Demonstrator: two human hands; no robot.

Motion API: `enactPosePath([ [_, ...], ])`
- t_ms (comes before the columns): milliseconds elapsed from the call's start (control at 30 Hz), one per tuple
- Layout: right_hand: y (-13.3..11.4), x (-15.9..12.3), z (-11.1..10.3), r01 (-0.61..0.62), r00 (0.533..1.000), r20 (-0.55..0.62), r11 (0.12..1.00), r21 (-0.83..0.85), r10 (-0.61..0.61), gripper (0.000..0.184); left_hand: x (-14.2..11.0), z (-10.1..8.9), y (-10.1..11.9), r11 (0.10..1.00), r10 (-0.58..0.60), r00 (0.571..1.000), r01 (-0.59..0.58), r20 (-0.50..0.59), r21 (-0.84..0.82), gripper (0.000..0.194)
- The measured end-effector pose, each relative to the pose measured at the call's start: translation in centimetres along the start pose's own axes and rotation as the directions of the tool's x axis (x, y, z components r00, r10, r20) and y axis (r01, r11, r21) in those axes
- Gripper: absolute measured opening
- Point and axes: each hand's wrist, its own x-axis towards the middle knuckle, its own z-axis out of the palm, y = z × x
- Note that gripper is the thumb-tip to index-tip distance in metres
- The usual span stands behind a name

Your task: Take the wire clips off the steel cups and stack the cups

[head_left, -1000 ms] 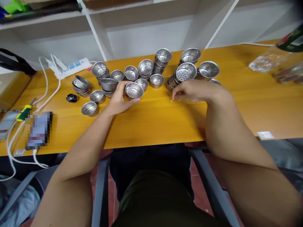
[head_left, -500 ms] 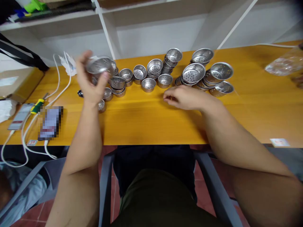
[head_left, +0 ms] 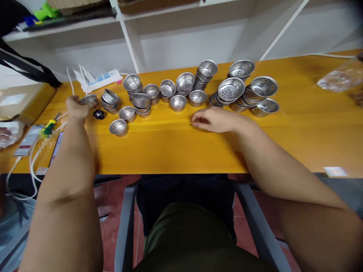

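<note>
Cup (head_left: 90,98), round, shallow and of silvery metal, in the head view between ten and eleven o'clock, twelve being straight ahead of the seated person (head_left: 184,234). The left hand (head_left: 76,108) has it between thumb and fingers, spread only to about the cup's width; whether the base touches the orange-brown wooden tabletop (head_left: 170,151) cannot be told. At half past twelve the right hand (head_left: 214,118) is low over the wood, fingers loosely curled and thumb tucked below; whether it holds anything small cannot be told. Small perforated silvery metal cups (head_left: 168,88), many of them stacked, run from eleven to just past twelve; wider perforated metal cups (head_left: 263,87) stand near one o'clock.

Handling (judged): the sheet metal should prove light and stiff, unlikely to break, though its smooth wall may slip. Opposite sides of the wall, just beneath the rim, offer the surest hold.

Obscured: the near part of the held wall, behind the left hand; a dark-edged phone (head_left: 56,149) at ten o'clock, largely behind the left forearm (head_left: 73,162) and partly pixelated; a glossy black rounded object (head_left: 99,114) of uncertain kind; a clear plastic container (head_left: 337,77) near half past one, cut off at the right edge.
</note>
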Motion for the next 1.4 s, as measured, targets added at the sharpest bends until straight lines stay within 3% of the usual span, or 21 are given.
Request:
enactPosePath([
  [33, 0.0, 0.0, 0.1, 0.003, 1.000, -0.009, 1.000, 0.002, -0.003, 0.032, -0.4, 0.4, 0.9, 0.979, -0.202, 0.976, 0.200, -0.088, -0.023, 0.123],
  [67, 0.1, 0.0, 0.2, 0.004, 1.000, -0.020, 1.000, 0.003, -0.004, 0.033, -1.0, 0.8, 2.0, 0.944, -0.330, 0.937, 0.328, -0.113, -0.037, 0.122],
  [133, 0.2, 0.0, 0.2, 0.003, 0.999, -0.032, 1.000, 0.011, -0.002, 0.034, -2.1, 1.2, 3.9, 0.909, -0.415, 0.903, 0.415, -0.115, -0.019, 0.116],
  [333, 0.4, 0.0, 0.2, -0.025, 0.999, -0.030, 0.998, 0.057, 0.027, 0.038, -3.7, 0.0, 5.8, 0.913, -0.409, 0.910, 0.407, -0.065, -0.039, 0.095],
  [433, 0.3, 0.0, 0.2, -0.031, 0.999, -0.032, 0.998, 0.051, 0.033, 0.040, -5.1, -1.7, 6.9, 0.959, -0.274, 0.951, 0.281, -0.146, 0.031, 0.082],
  [500, 0.3, 0.0, 0.3, -0.026, 0.998, -0.048, 0.998, 0.058, 0.029, 0.039, -7.2, -3.1, 8.3, 0.984, -0.138, 0.988, 0.145, -0.072, 0.104, 0.083],
  [533, 0.3, 0.0, 0.3, -0.021, 0.998, -0.054, 0.998, 0.065, 0.025, 0.038, -8.5, -3.6, 9.0, 0.985, -0.113, 0.991, 0.102, 0.075, 0.137, 0.087],
  [600, 0.4, 0.0, 0.3, -0.012, 0.997, -0.070, 0.997, 0.077, 0.018, 0.036, -11.4, -4.2, 10.4, 0.972, -0.087, 0.926, -0.002, 0.367, 0.237, 0.094],
  [667, 0.4, 0.0, 0.2, -0.003, 0.997, -0.080, 0.997, 0.080, 0.010, 0.036, -14.1, -3.9, 11.3, 0.942, -0.165, 0.842, -0.020, 0.513, 0.335, 0.103],
  [700, 0.3, 0.0, 0.2, 0.000, 0.996, -0.084, 0.997, 0.081, 0.006, 0.036, -15.1, -3.5, 11.6, 0.939, -0.171, 0.819, -0.034, 0.548, 0.343, 0.097],
  [767, -0.1, 0.1, 0.2, 0.015, 0.995, -0.098, 0.996, 0.090, -0.006, 0.036, -16.5, -2.3, 11.9, 0.958, -0.077, 0.835, -0.090, 0.544, 0.274, 0.086],
  [833, -0.9, 0.2, 0.3, 0.052, 0.987, -0.158, 0.992, 0.115, -0.033, 0.036, -17.3, -0.8, 12.5, 0.970, 0.134, 0.856, -0.217, 0.500, 0.111, 0.082],
  [867, -1.5, 0.3, 0.5, 0.083, 0.976, -0.213, 0.987, 0.136, -0.052, 0.036, -17.6, 0.1, 13.0, 0.955, 0.253, 0.844, -0.296, 0.472, 0.019, 0.084],
  [933, -2.8, 0.6, 1.1, 0.160, 0.933, -0.351, 0.968, 0.195, -0.083, 0.036, -18.0, 2.1, 14.8, 0.885, 0.461, 0.773, -0.439, 0.436, -0.156, 0.087],
  [1000, -4.2, 1.0, 1.9, 0.237, 0.880, -0.467, 0.935, 0.263, -0.091, 0.037, -18.5, 4.7, 17.0, 0.808, 0.590, 0.688, -0.497, 0.422, -0.317, 0.093],
  [1100, -5.6, 1.6, 3.0, 0.289, 0.826, -0.559, 0.908, 0.302, -0.077, 0.044, -19.0, 9.1, 20.1, 0.746, 0.662, 0.590, -0.459, 0.463, -0.482, 0.095],
  [1233, -5.8, 1.8, 3.6, 0.231, 0.829, -0.559, 0.923, 0.309, -0.021, 0.054, -19.6, 14.0, 21.6, 0.681, 0.727, 0.518, -0.464, 0.450, -0.567, 0.083],
  [1300, -5.7, 1.8, 3.5, 0.171, 0.842, -0.539, 0.931, 0.322, 0.032, 0.053, -20.1, 15.6, 21.2, 0.657, 0.746, 0.510, -0.460, 0.427, -0.598, 0.089],
  [1400, -5.6, 1.7, 3.3, 0.112, 0.844, -0.533, 0.949, 0.296, 0.067, 0.049, -21.1, 16.9, 20.3, 0.680, 0.718, 0.552, -0.426, 0.424, -0.597, 0.092],
])
